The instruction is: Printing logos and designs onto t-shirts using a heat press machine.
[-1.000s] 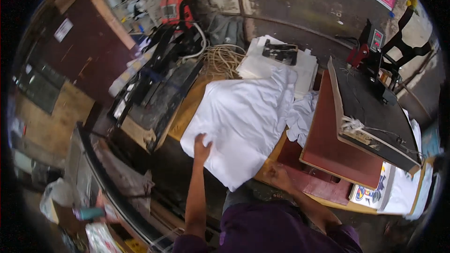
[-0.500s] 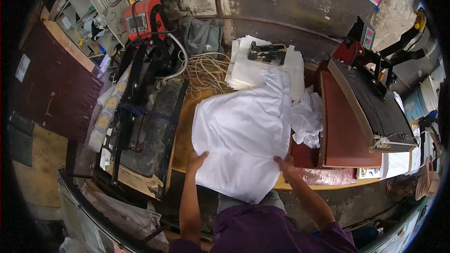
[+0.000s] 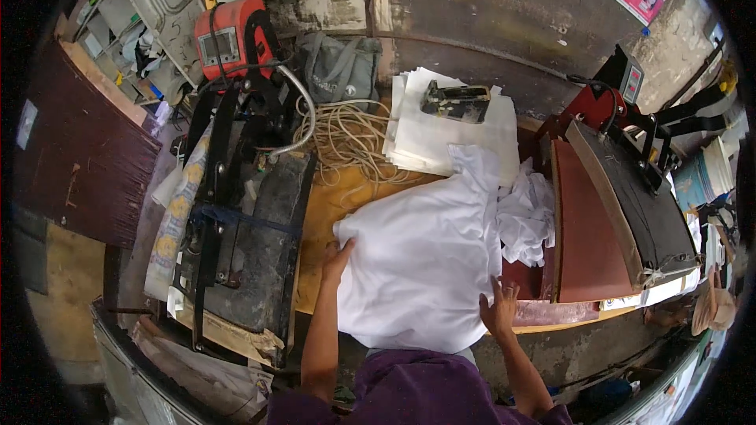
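A white cloth garment (image 3: pixel 417 260) lies on the yellow work table (image 3: pixel 323 201), its front part reaching down to my body. My left hand (image 3: pixel 337 264) grips its left edge, thumb on the fabric. My right hand (image 3: pixel 499 307) is at the right edge, fingers apart and raised, touching or very near the cloth. Beyond it sit a crumpled white cloth (image 3: pixel 524 216) and a stack of white sheets (image 3: pixel 413 145) with a dark object (image 3: pixel 457 102) on top.
A heat press (image 3: pixel 260 267) with a red control box (image 3: pixel 232 31) stands left. Another press (image 3: pixel 622 205), with red-brown boards, stands right. Coiled cable (image 3: pixel 342 142) and a grey bag (image 3: pixel 342 67) lie at the back. A dark wall (image 3: pixel 472 0) rises behind.
Both hands came to the cloth's side edges. Since half a second ago the cloth has shifted toward me, and my right hand has moved lower, its fingers loosened. The camera's view has turned.
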Demonstrator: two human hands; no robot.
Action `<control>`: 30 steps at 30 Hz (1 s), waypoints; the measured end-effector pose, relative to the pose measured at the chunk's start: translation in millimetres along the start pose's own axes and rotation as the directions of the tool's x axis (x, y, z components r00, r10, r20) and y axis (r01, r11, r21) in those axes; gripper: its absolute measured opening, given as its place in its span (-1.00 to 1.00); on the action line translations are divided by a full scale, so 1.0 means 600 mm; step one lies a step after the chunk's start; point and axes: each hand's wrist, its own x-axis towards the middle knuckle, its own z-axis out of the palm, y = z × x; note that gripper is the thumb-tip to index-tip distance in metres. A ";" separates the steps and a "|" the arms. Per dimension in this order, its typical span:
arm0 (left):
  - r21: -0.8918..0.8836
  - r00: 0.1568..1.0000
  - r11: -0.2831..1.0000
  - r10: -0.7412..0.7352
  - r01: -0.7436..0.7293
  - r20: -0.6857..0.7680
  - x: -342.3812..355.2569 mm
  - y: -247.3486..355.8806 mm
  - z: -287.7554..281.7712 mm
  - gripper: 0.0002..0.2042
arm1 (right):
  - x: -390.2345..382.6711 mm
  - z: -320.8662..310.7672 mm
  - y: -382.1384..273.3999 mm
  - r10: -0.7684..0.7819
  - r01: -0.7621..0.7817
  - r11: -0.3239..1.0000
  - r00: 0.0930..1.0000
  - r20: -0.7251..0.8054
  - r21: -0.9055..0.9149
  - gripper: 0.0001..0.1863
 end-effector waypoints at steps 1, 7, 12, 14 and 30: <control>-0.206 0.998 0.977 0.055 -0.046 0.038 0.012 0.016 0.018 -0.54 | 0.002 0.001 -0.007 0.012 -0.012 1.000 1.000 -0.007 -0.012 -0.39; -0.576 0.887 0.693 -0.211 0.433 0.412 -0.023 0.108 0.024 -0.42 | 0.002 0.013 -0.023 -0.029 0.022 0.941 0.999 0.014 0.337 -0.71; -0.603 0.897 0.715 -0.075 0.353 0.436 0.069 0.052 0.026 -0.55 | 0.001 0.037 -0.037 0.026 -0.124 0.796 0.985 0.171 0.593 -0.77; -0.461 0.872 0.883 0.290 -0.085 0.395 -0.005 0.123 0.096 -0.70 | 0.003 0.037 -0.015 0.242 -0.519 0.508 0.852 0.463 0.688 -0.76; -0.181 0.789 0.946 0.324 -0.269 0.522 -0.205 0.096 0.051 -0.70 | 0.115 -0.057 -0.086 -0.036 -0.252 -0.772 0.934 0.356 0.583 -0.23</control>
